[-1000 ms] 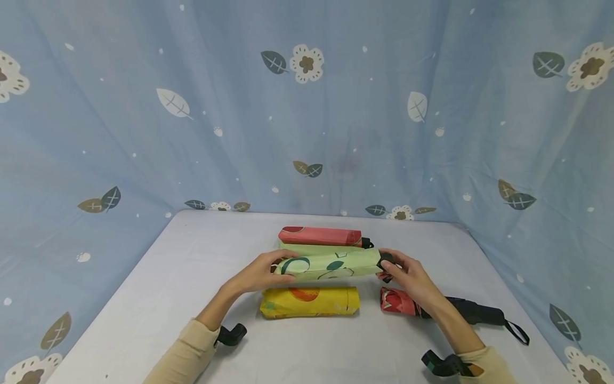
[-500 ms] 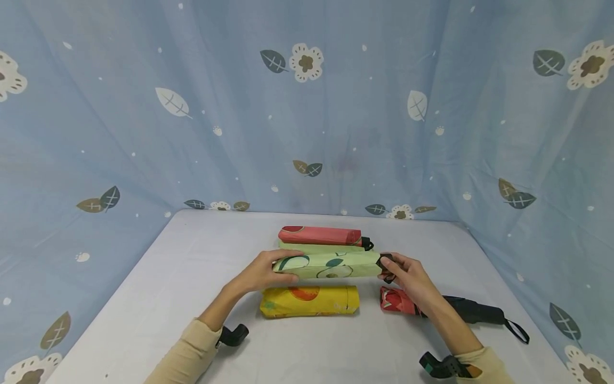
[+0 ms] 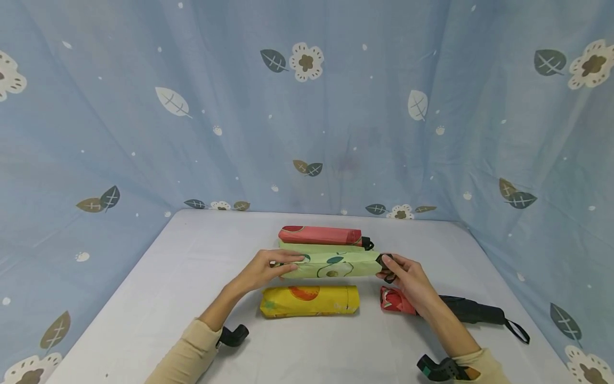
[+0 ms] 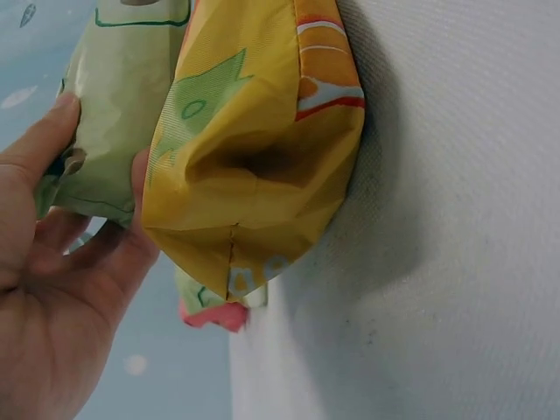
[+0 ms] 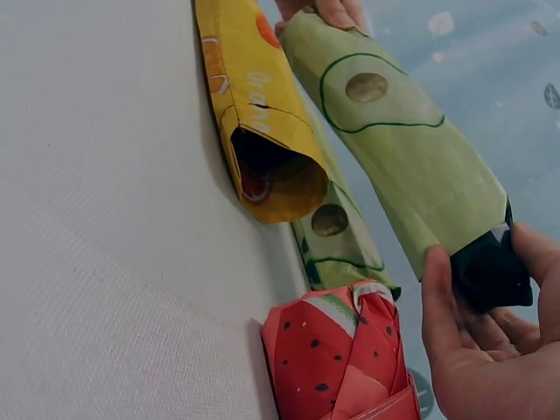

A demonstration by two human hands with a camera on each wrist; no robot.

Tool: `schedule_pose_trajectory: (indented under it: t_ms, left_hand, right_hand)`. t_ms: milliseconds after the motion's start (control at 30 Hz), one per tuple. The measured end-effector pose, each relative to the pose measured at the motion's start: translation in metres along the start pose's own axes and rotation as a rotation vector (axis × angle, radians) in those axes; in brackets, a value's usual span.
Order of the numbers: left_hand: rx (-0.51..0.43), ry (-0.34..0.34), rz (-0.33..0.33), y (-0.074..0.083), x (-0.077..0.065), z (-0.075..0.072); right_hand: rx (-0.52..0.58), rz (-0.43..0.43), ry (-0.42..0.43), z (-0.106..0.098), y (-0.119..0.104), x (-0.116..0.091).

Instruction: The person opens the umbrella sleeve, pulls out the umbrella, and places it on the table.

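Both hands hold a folded umbrella in a pale green avocado-print sleeve [image 3: 355, 264], level above the table. The left hand [image 3: 259, 271] grips its left end, thumb and fingers on opposite sides, as the left wrist view also shows. At the other end the right hand [image 3: 406, 277] pinches the umbrella around its black tip [image 5: 490, 269], which pokes out of the sleeve. Just nearer the body lies a yellow orange-print sleeve [image 3: 312, 302]; its hollow right end [image 5: 271, 171] shows in the right wrist view.
Behind the held umbrella lie another green avocado-print piece [image 3: 316, 248], partly hidden, and a red watermelon-print umbrella [image 3: 321, 235]. Under the right forearm is a folded red umbrella [image 3: 398, 300] with a black handle [image 3: 479, 313] and strap. A patterned blue curtain [image 3: 307, 117] surrounds the white table [image 3: 211, 234].
The held umbrella has rolled slightly, so more of its avocado print faces up. The left fingers have shifted a little rightward over its end. The other things stay put.
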State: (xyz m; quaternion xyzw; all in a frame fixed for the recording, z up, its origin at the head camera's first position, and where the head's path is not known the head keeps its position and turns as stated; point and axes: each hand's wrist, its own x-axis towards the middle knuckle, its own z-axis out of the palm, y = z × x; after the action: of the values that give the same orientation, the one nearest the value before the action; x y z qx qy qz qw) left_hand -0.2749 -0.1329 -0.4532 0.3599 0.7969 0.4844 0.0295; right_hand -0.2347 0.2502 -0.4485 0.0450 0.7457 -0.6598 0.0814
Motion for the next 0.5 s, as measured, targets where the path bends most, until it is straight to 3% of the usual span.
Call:
schedule_pose_trajectory:
  t_ms: [267, 500]
  left_hand:
    - [-0.085, 0.037, -0.025, -0.0013, -0.0013, -0.0014]
    - [-0.135, 0.028, -0.046, -0.001, -0.0003, -0.002]
  right_hand:
    - [0.009, -0.008, -0.006, 0.0011, 0.0013, -0.0005]
    - [0.028, -0.003, -0.006, 0.0028, 0.0008, -0.0013]
